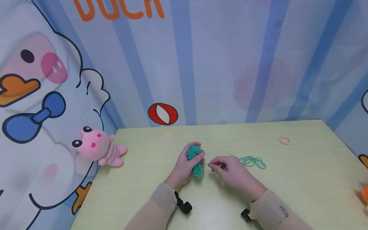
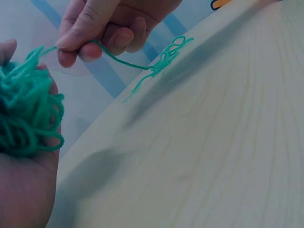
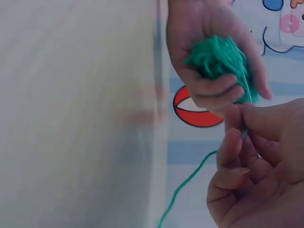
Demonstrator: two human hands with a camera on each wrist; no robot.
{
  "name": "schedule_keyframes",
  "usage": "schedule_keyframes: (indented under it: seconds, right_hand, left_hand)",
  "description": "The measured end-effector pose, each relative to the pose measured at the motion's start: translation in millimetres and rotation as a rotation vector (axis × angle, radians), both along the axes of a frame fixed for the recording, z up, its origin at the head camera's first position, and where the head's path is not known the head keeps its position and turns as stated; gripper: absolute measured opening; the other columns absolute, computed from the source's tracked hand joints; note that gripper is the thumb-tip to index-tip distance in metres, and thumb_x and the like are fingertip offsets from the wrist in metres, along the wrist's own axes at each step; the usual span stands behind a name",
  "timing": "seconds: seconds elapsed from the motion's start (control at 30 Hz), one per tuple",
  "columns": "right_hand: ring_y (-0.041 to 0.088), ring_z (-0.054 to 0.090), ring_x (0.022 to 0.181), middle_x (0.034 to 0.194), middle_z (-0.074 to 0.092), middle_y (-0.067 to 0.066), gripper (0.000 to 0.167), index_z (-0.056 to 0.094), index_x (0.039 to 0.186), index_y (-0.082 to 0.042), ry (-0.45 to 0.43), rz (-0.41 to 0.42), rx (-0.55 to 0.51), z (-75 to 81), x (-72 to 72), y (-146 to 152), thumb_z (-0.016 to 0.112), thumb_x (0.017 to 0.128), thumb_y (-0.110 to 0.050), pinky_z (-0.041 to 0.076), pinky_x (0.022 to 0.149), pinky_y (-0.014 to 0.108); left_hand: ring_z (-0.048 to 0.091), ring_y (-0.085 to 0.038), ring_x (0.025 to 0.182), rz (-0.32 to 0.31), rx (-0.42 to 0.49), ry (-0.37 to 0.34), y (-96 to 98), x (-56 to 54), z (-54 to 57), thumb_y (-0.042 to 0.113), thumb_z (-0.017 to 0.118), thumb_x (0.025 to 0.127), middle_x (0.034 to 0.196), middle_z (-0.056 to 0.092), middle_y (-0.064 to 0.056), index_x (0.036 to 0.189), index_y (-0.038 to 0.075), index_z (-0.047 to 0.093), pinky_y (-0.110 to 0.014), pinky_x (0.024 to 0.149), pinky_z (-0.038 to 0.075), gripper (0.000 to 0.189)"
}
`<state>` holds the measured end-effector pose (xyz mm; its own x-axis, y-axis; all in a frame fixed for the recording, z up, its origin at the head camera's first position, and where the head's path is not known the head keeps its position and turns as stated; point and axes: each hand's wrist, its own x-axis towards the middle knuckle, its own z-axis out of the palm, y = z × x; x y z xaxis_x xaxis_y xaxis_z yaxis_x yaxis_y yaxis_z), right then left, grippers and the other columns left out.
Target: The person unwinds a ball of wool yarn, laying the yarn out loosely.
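Observation:
A green ball of yarn [image 1: 194, 152] sits in my left hand [image 1: 184, 167], whose fingers and thumb curl round it. Loose loops bulge from its side in the left wrist view. From the ball a short strand runs to my right hand [image 1: 231, 171], where thumb and index finger pinch it. Past those fingertips the yarn strand [image 3: 183, 185] trails away in the right wrist view. It leads to a loose green yarn heap [image 2: 164, 61] lying on the table beyond the right hand.
On the pale wooden table [image 1: 138, 198], an orange ring [image 1: 284, 141] lies at the back right. A pink striped plush toy [image 1: 92, 145] is at the left edge. Something orange [image 1: 365, 194] shows at the far right. A printed cloth backdrop [image 1: 218, 64] rises behind the table.

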<state>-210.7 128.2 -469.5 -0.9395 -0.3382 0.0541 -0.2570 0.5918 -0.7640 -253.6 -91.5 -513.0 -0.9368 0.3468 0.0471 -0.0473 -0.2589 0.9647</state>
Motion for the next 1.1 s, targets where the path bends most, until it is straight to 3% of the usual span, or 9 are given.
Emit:
schedule_keyframes:
  seconds: [0.13, 0.3, 0.47, 0.6, 0.7, 0.83, 1.0, 1.1]
  right_hand:
    - [0.016, 0.062, 0.079, 0.103, 0.081, 0.007, 0.018, 0.08, 0.119, -0.013, 0.037, -0.104, -0.059, 8.4, -1.5, 17, 0.068, 0.111, -0.024, 0.052, 0.064, 0.026]
    - [0.019, 0.068, 0.083, 0.109, 0.082, 0.014, 0.025, 0.079, 0.123, -0.008, 0.112, -0.231, -0.109, 11.7, -4.7, 50, 0.068, 0.111, -0.028, 0.054, 0.066, 0.024]
    - [0.019, 0.071, 0.09, 0.116, 0.082, 0.017, 0.036, 0.077, 0.128, -0.007, 0.13, -0.329, -0.086, 9.9, -6.2, 83, 0.065, 0.112, -0.037, 0.055, 0.068, 0.023]
    - [0.013, 0.069, 0.091, 0.118, 0.082, 0.017, 0.042, 0.077, 0.13, -0.007, 0.118, -0.385, -0.042, 7.6, -6.6, 104, 0.063, 0.112, -0.042, 0.054, 0.068, 0.024]
    - [0.016, 0.068, 0.094, 0.119, 0.081, 0.017, 0.043, 0.077, 0.131, -0.007, 0.099, -0.415, 0.025, 3.6, -7.4, 117, 0.062, 0.112, -0.043, 0.054, 0.069, 0.025]
    - [0.031, 0.071, 0.103, 0.126, 0.079, 0.02, 0.048, 0.076, 0.133, -0.005, 0.025, -0.445, 0.113, -4.6, -9.3, 133, 0.06, 0.112, -0.045, 0.057, 0.077, 0.036]
    - [0.049, 0.068, 0.122, 0.137, 0.073, 0.028, 0.052, 0.075, 0.135, -0.001, -0.093, -0.457, 0.205, -11.6, -13.0, 149, 0.059, 0.111, -0.044, 0.058, 0.094, 0.059]
    - [0.053, 0.066, 0.124, 0.137, 0.073, 0.029, 0.047, 0.076, 0.132, 0.0, -0.125, -0.439, 0.268, -13.1, -15.7, 156, 0.062, 0.11, -0.039, 0.056, 0.1, 0.065]
  left_hand:
    - [0.066, -0.016, 0.092, 0.0, 0.006, -0.006, -0.9, 0.0, -0.5, 0.016, 0.069, 0.109, 0.116, 0.068, -0.001, 0.147, 0.013, 0.051, -0.026, 0.088, 0.062, 0.042]
    - [0.064, -0.017, 0.095, -0.015, 0.022, -0.005, -0.9, 0.5, -1.7, 0.014, 0.066, 0.11, 0.115, 0.071, -0.001, 0.151, 0.005, 0.046, -0.025, 0.087, 0.061, 0.046]
    - [0.062, -0.016, 0.088, -0.019, 0.031, 0.009, -1.0, 0.4, -3.2, 0.013, 0.066, 0.11, 0.112, 0.067, 0.001, 0.154, -0.002, 0.041, -0.025, 0.081, 0.059, 0.052]
    - [0.061, -0.015, 0.086, -0.024, 0.027, 0.01, -1.5, 0.2, -3.5, 0.016, 0.067, 0.11, 0.108, 0.063, 0.002, 0.153, 0.0, 0.042, -0.026, 0.078, 0.059, 0.052]
    - [0.06, -0.016, 0.087, -0.022, 0.031, -0.005, -2.4, 0.0, -3.6, 0.02, 0.067, 0.11, 0.106, 0.062, 0.002, 0.15, 0.007, 0.047, -0.026, 0.077, 0.058, 0.047]
    - [0.06, -0.017, 0.087, -0.001, 0.042, -0.017, -2.5, -0.4, -3.4, 0.023, 0.065, 0.11, 0.106, 0.061, 0.001, 0.145, 0.017, 0.053, -0.027, 0.076, 0.058, 0.038]
    - [0.064, -0.016, 0.082, 0.039, 0.064, -0.016, -2.2, -1.2, -4.1, 0.022, 0.063, 0.111, 0.104, 0.062, -0.002, 0.148, 0.011, 0.05, -0.025, 0.075, 0.06, 0.041]
    - [0.067, -0.016, 0.078, 0.068, 0.063, -0.017, -2.3, -1.8, -4.9, 0.021, 0.065, 0.111, 0.103, 0.062, -0.006, 0.147, 0.012, 0.05, -0.024, 0.075, 0.061, 0.04]
